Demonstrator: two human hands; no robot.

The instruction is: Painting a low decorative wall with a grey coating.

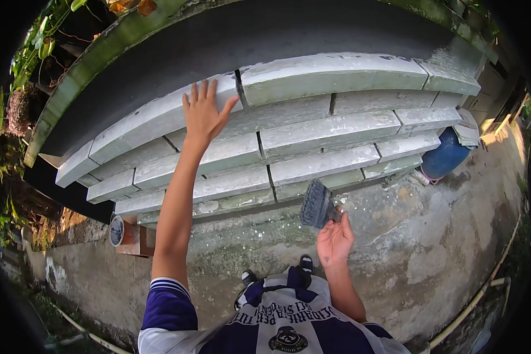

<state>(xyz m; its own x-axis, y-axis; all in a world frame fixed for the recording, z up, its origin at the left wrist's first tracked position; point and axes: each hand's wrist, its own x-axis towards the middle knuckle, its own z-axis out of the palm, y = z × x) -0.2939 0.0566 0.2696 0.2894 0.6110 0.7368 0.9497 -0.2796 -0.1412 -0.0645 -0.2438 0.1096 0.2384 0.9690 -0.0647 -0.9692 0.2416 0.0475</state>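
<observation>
My left hand (pixel 205 110) lies flat, fingers spread, on the upper ledge of a stepped, white-painted masonry wall (pixel 332 73). In my right hand (pixel 336 239) is a wide paintbrush (pixel 315 203), gripped by its handle, its bristles coated dark grey and pointing left. The brush is held in front of the lowest ledges, over the concrete ground. Beyond the top ledge spreads a smooth dark grey surface (pixel 265 31). A small bucket (pixel 117 231) with dark grey contents stands at the left by the wall's foot.
A reddish-brown block (pixel 139 243) sits beside the bucket. At the wall's right end stands a blue plastic barrel (pixel 446 155). A mossy concrete rim (pixel 66 101) and plants border the dark surface. Pale pipes (pixel 460 316) run along the ground's outer edge.
</observation>
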